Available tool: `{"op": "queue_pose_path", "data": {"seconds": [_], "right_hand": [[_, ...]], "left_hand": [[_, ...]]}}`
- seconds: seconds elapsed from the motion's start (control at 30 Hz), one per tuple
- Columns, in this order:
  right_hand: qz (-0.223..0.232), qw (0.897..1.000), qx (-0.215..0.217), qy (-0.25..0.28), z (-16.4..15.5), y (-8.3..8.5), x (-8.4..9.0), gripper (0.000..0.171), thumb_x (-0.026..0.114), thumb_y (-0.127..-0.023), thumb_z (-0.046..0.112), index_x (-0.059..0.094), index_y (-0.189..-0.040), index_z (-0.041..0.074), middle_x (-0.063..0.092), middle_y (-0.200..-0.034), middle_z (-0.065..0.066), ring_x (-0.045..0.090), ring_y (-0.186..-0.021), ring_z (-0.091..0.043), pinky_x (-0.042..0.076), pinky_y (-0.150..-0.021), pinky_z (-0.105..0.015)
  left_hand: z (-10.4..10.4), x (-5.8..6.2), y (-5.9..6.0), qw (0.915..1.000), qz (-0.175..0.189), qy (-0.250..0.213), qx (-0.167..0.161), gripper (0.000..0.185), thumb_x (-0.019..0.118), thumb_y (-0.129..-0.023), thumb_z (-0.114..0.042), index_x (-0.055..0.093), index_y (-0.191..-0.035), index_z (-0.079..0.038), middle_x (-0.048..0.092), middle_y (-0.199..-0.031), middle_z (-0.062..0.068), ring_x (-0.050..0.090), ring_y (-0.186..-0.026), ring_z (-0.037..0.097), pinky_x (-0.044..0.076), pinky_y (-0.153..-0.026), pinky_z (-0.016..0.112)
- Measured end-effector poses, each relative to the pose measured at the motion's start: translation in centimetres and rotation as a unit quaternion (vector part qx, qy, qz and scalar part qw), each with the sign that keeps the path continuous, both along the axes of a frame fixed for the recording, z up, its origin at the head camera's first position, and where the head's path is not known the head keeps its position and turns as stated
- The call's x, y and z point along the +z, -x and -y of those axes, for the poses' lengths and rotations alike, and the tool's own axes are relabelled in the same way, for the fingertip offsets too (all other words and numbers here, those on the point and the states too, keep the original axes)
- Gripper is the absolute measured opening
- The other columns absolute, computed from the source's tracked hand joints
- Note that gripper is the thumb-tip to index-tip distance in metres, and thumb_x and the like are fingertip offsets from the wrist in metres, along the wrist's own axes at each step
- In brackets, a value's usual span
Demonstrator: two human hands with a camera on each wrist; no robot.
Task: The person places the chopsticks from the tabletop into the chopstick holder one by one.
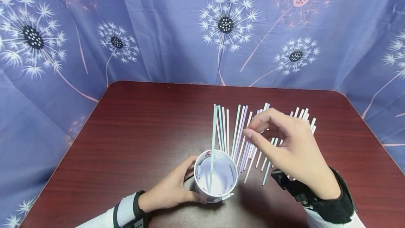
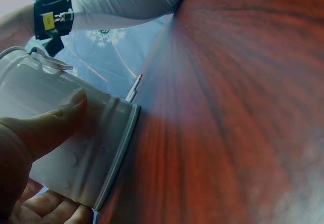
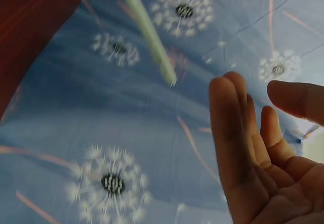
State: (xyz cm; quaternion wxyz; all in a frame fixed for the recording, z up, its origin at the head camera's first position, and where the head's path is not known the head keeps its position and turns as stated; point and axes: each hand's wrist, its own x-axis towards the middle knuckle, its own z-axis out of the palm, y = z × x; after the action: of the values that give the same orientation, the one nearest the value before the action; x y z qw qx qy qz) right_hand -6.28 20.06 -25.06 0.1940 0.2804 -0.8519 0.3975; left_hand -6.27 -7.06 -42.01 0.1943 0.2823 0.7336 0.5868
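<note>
Straw (image 1: 212, 149), pale green, stands in a white cup (image 2: 98, 145) on a dark red table (image 1: 148, 122), its lower end inside near the side closest to the wearer and its upper end rising well clear of the far rim. Its long axis leans away from the person; in the head view it runs almost straight up the frame, tipping slightly right at the top. From the right wrist, it slants down across the upper frame, its tip pointing toward the lower right and apart from the fingers.

Left hand (image 1: 174, 187) grips the cup, thumb along one side and fingers curled around the other, with the mouth facing up. Right hand (image 1: 289, 143) is raised to the right of the straw, holding nothing; its fingers are bent loosely, and the right wrist view shows a gap between thumb and forefinger.

Loose straws (image 1: 239, 133) in white, purple, green and blue lie spread to the right of the cup and beyond it, some hidden behind the right hand, most pointing toward the curtain (image 1: 171, 27), a blue cloth printed with dandelions. Black bands (image 1: 329, 192) circle both wrists.
</note>
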Motion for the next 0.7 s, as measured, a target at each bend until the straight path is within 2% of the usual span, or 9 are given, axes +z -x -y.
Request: {"op": "queue_pose_path", "data": {"seconds": [0.13,0.27,0.4,0.47,0.57,0.7], "right_hand": [[-0.051,0.996,-0.073,-0.026,-1.4,1.1,0.0,0.016,0.077,-0.078,0.002,0.067,-0.086,0.013,0.067,-0.077,0.011,0.061,-0.064,0.001,0.050,-0.060,-0.012],[-0.089,0.981,-0.164,-0.048,-3.0,2.4,-0.3,0.010,0.077,-0.080,0.009,0.071,-0.086,0.013,0.067,-0.072,0.009,0.056,-0.061,0.008,0.044,-0.058,-0.007],[-0.093,0.964,-0.239,-0.065,-5.0,3.5,-0.8,0.009,0.075,-0.082,0.013,0.072,-0.090,0.012,0.070,-0.071,0.001,0.048,-0.060,0.017,0.038,-0.059,-0.006],[-0.080,0.954,-0.279,-0.081,-6.2,4.0,-1.0,0.012,0.073,-0.083,0.016,0.072,-0.093,0.011,0.071,-0.072,-0.004,0.043,-0.058,0.019,0.035,-0.057,-0.010],[-0.038,0.933,-0.339,-0.113,-7.9,4.7,-1.4,0.017,0.069,-0.085,0.020,0.072,-0.098,0.009,0.071,-0.076,-0.011,0.049,-0.058,0.005,0.034,-0.052,-0.023],[0.055,0.907,-0.383,-0.165,-10.8,5.9,-2.1,0.024,0.062,-0.088,0.023,0.070,-0.104,0.006,0.071,-0.087,-0.018,0.058,-0.068,-0.032,0.037,-0.049,-0.041]], "left_hand": [[0.0,-0.1,0.0,1.0000,-0.001,0.001,0.001,0.088,0.090,-0.065,-0.032,0.040,-0.138,-0.028,0.056,-0.134,-0.011,0.048,-0.131,0.013,0.033,-0.112,0.029],[-0.1,-0.2,0.1,1.0000,-0.004,0.001,-0.001,0.088,0.089,-0.065,-0.032,0.040,-0.138,-0.029,0.056,-0.134,-0.011,0.048,-0.131,0.013,0.034,-0.112,0.029],[-0.1,-0.2,0.1,1.0000,-0.006,0.006,-0.002,0.088,0.089,-0.066,-0.032,0.040,-0.139,-0.028,0.056,-0.133,-0.011,0.048,-0.131,0.013,0.034,-0.112,0.029],[-0.1,-0.2,0.1,1.0000,-0.006,0.008,-0.001,0.088,0.089,-0.066,-0.032,0.040,-0.139,-0.028,0.056,-0.133,-0.011,0.048,-0.131,0.013,0.034,-0.112,0.028],[-0.1,-0.1,0.1,0.9999,-0.006,0.010,0.000,0.088,0.089,-0.066,-0.033,0.040,-0.139,-0.029,0.056,-0.133,-0.011,0.049,-0.130,0.013,0.034,-0.112,0.028],[-0.1,-0.1,0.0,1.0000,-0.004,0.005,-0.004,0.087,0.089,-0.066,-0.032,0.040,-0.138,-0.028,0.056,-0.132,-0.010,0.049,-0.130,0.013,0.034,-0.112,0.029]]}}
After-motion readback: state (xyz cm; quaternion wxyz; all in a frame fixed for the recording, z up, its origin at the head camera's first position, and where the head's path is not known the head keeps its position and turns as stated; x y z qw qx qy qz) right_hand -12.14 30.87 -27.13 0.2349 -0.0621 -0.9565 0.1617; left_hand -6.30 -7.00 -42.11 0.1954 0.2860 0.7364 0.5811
